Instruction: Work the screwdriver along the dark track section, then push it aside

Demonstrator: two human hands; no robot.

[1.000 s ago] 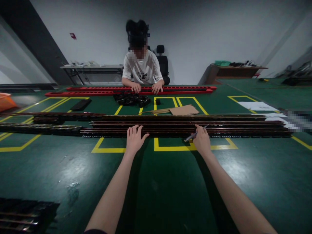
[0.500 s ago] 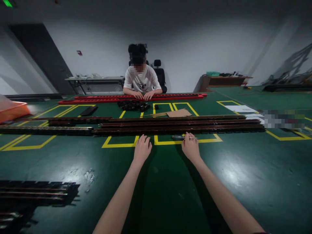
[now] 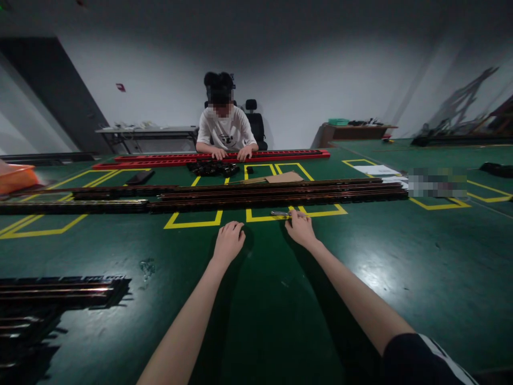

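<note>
My left hand (image 3: pixel 230 241) rests on the green tabletop (image 3: pixel 256 299), fingers slightly bent and apart, holding nothing. My right hand (image 3: pixel 301 229) has its fingers curled over a slim tool that looks like a screwdriver (image 3: pixel 279 214). Its grey handle sticks out to the left, and the fingers cover part of the rest. Just beyond both hands, a bundle of long dark strips (image 3: pixel 272 193) runs across the table. Neither hand touches these strips.
More dark strips (image 3: pixel 60 291) lie at the near left. Beyond the bundle are brown cardboard (image 3: pixel 285 177), a dark pile (image 3: pixel 212 168) and long red rails (image 3: pixel 280 155), where a co-worker (image 3: pixel 224 128) sits. White papers (image 3: pixel 374 169) lie to the right, an orange bin (image 3: pixel 18 179) far left.
The view has turned a little to the right. My left hand has drawn back slightly from the strips. My right hand stays at the screwdriver. The co-worker's hands have moved farther apart.
</note>
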